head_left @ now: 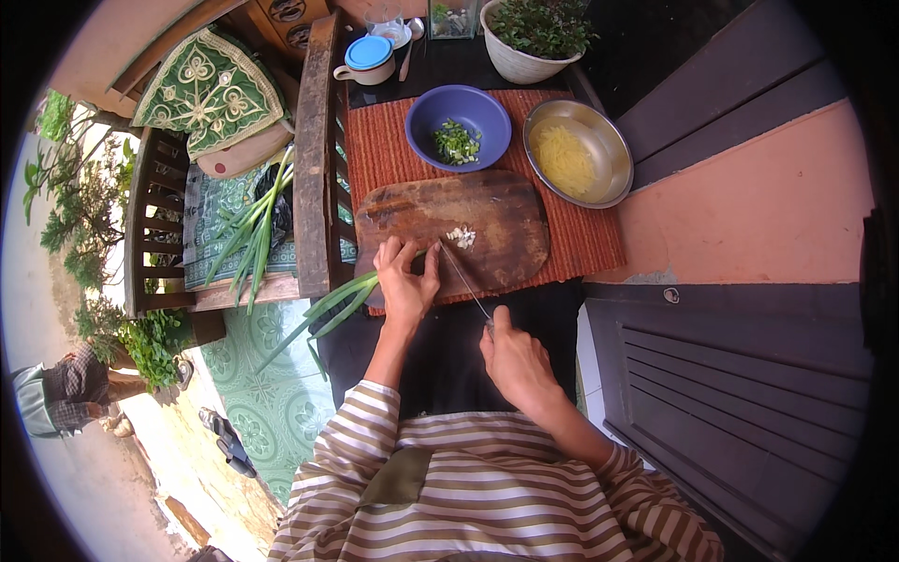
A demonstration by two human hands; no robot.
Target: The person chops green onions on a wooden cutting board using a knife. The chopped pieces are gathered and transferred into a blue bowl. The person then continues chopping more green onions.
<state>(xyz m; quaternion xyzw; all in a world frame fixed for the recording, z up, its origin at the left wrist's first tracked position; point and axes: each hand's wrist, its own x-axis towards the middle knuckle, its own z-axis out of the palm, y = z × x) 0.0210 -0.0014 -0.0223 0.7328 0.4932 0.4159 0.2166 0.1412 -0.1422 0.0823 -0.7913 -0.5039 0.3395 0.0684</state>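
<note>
On the wooden cutting board [506, 211], my left hand [405, 281] is closed on a green onion [342, 298], whose long leaves trail off past the board's left edge. My right hand [520, 361] grips a knife [465, 278] by its handle. The blade slants up and left, its tip at the onion's cut end near my left fingertips. Just beyond the tip lies a small heap of chopped white onion pieces [460, 237]. Behind the board stands a blue bowl [419, 112] with chopped green and white pieces in it.
A steel bowl [618, 155] of pale yellow shreds in liquid stands to the right. More green onions [257, 225] lie on a wooden bench at left. A blue-lidded mug [365, 58] and potted plant [532, 47] are at the back. Another person [75, 389] is at far left.
</note>
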